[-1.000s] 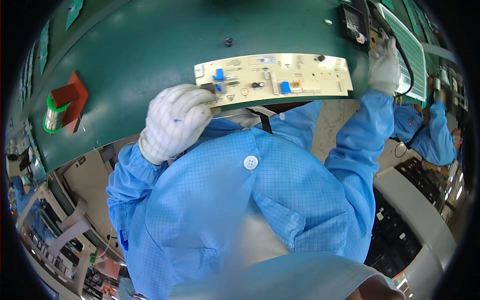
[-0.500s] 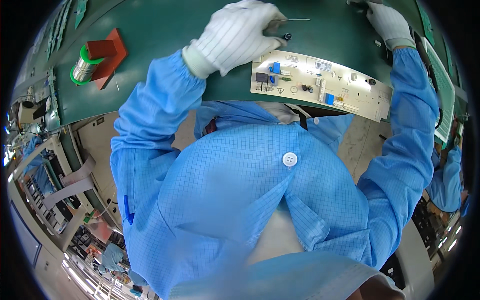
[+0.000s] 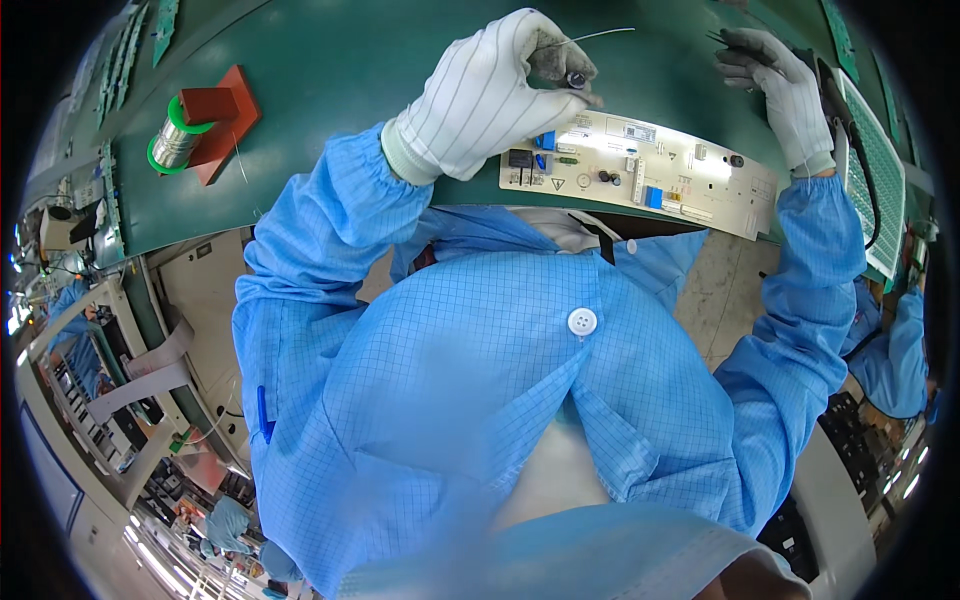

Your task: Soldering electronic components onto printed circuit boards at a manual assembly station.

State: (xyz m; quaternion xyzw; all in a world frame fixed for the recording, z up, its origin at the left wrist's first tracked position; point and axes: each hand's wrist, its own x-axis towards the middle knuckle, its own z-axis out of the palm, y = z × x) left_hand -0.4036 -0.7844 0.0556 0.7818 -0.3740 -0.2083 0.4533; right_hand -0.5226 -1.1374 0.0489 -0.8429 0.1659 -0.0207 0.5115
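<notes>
Head view shows the left hand [image 3: 480, 95] pinching a small dark capacitor [image 3: 576, 78] just above the white circuit board [image 3: 640, 170], so seating it seems next, needing leads aligned with holes.

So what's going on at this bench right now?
A person in a blue smock and white gloves works at a green bench. The left hand pinches a small dark cylindrical component with long wire leads just above a long white circuit board lying at the bench edge. The right hand grips a dark tool, too hidden to identify, beyond the board's far end. A solder spool on a red stand sits off to the left.
</notes>
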